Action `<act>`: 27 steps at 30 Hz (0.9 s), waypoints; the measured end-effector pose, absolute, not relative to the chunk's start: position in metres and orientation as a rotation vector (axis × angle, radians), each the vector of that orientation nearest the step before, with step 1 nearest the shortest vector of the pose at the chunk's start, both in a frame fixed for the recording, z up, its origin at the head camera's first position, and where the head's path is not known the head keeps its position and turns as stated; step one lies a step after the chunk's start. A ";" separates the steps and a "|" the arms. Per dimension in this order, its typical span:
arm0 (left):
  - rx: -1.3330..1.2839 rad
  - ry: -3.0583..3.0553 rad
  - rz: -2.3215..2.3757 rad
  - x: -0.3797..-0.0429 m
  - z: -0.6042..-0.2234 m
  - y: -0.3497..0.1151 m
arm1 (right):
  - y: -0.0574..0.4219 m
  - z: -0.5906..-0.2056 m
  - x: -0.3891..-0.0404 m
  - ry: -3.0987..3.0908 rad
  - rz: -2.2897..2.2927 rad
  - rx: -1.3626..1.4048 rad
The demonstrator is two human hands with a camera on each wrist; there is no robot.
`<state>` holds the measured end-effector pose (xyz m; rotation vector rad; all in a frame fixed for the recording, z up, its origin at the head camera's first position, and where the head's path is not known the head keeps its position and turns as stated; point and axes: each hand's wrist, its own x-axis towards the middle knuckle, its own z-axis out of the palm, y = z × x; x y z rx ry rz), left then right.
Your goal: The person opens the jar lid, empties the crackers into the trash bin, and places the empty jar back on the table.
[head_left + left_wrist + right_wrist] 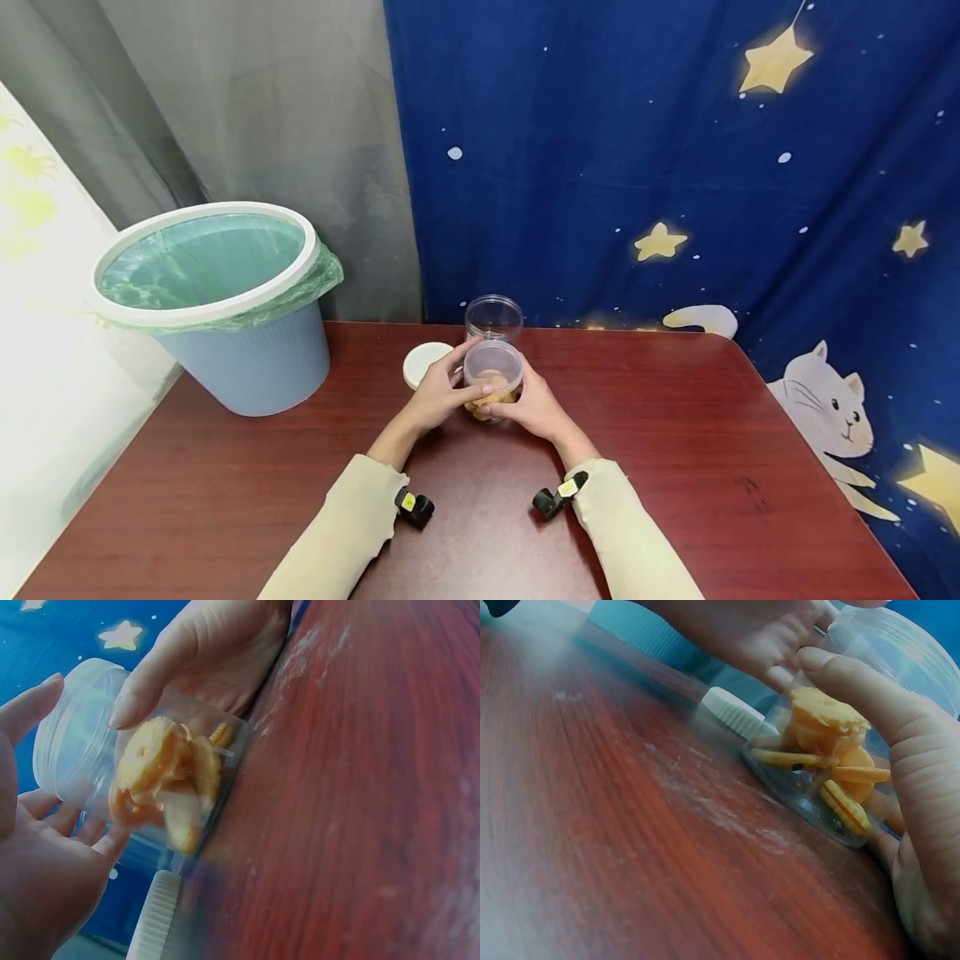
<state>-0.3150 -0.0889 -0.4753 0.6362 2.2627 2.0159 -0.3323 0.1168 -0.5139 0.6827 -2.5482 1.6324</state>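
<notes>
Between both hands is a clear plastic jar (492, 360) with several round yellow biscuits (832, 727) in its lower part. My right hand (536, 407) grips its right side, thumb across the front and fingers round the back. Around the left side curves my left hand (438, 396), its thumb over the front near the rim and its fingers passing behind. The jar's base is close over the table in both wrist views. Just behind stands a second clear jar (493, 312), partly hidden. A white ribbed lid (424, 362) lies on the table beside the left fingers.
A blue bin (251, 367) with a white rim and green liner stands at the back left of the red-brown table (675, 450). Grey and blue star-patterned curtains (562, 167) hang along the far edge.
</notes>
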 end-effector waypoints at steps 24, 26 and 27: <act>0.466 2.585 1.871 -0.306 -0.475 -0.069 | 0.111 -0.514 -0.331 -2.541 1.623 0.650; 0.538 2.561 1.846 -0.306 -0.474 -0.073 | 0.112 -0.514 -0.330 -2.536 1.632 0.639; 0.571 2.542 1.847 -0.307 -0.474 -0.075 | 0.111 -0.514 -0.330 -2.532 1.636 0.638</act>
